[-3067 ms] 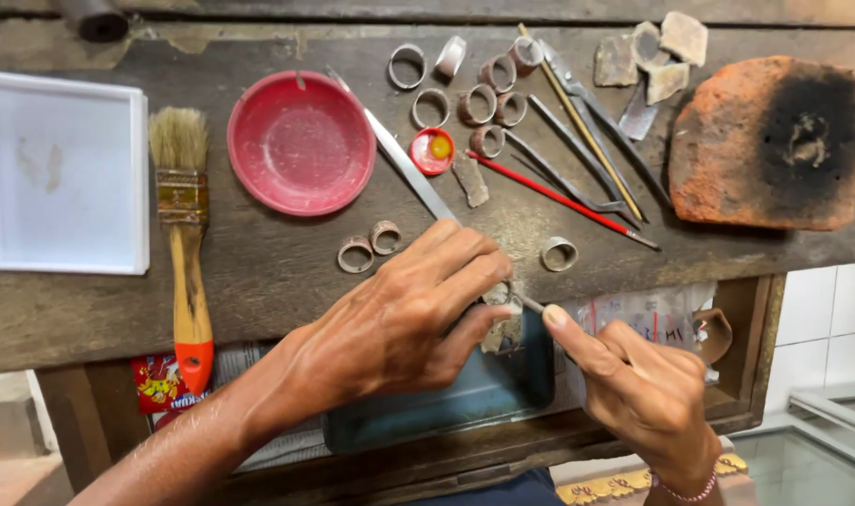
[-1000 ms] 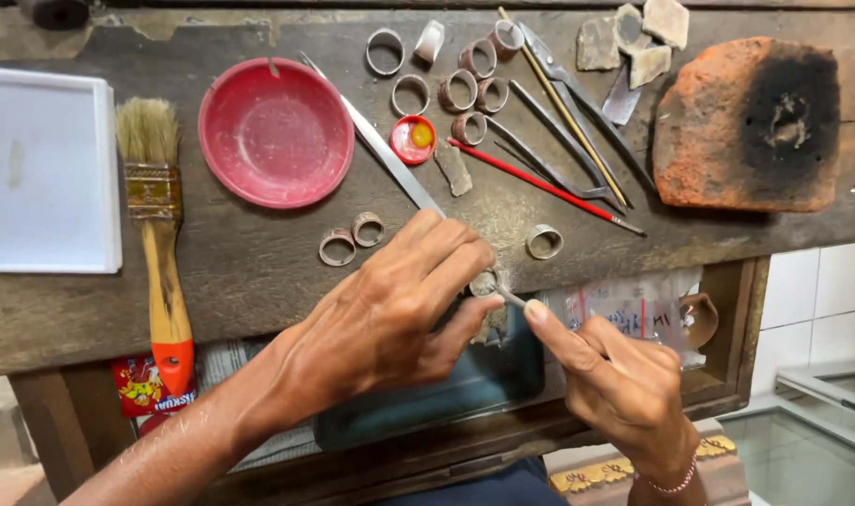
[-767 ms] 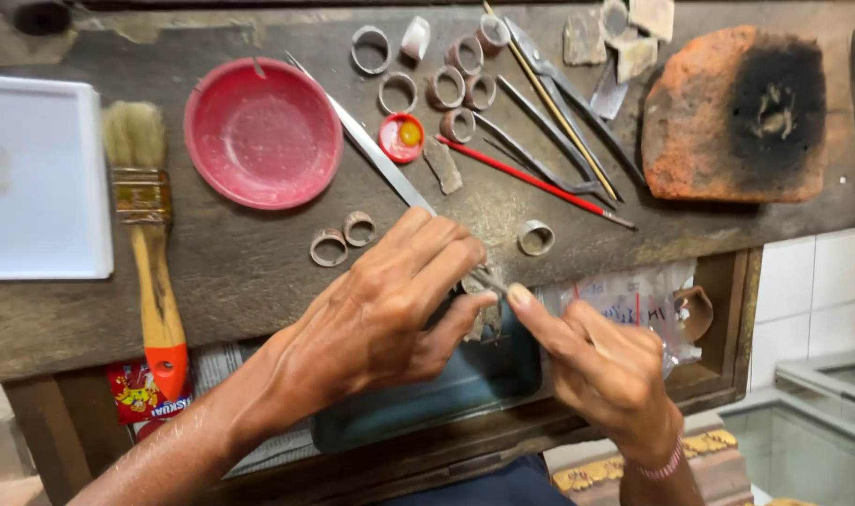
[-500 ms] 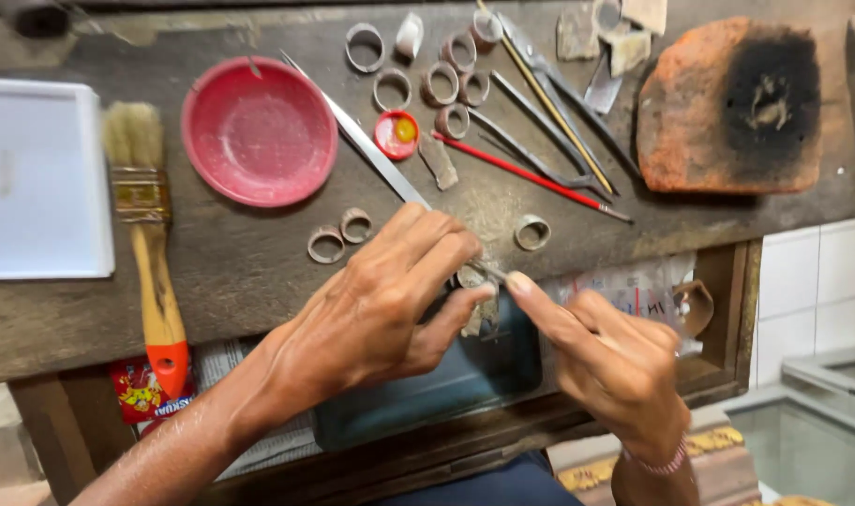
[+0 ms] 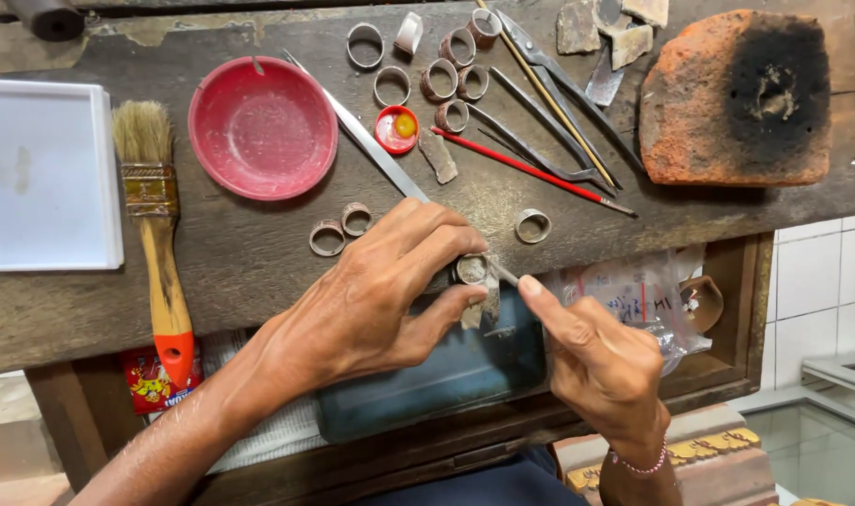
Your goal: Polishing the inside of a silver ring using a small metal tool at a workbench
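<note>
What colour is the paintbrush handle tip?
Orange-red, on the paintbrush; head view.

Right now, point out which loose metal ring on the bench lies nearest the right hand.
The lone ring just above the right hand, below the red stick's tip; the pair sits beyond the left hand, the rest higher up.

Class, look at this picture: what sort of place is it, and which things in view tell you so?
Probably a jeweller's or metalworker's bench: small metal rings scattered on the worn wooden benchtop, a scorched orange brick, and long steel tweezers.
</note>
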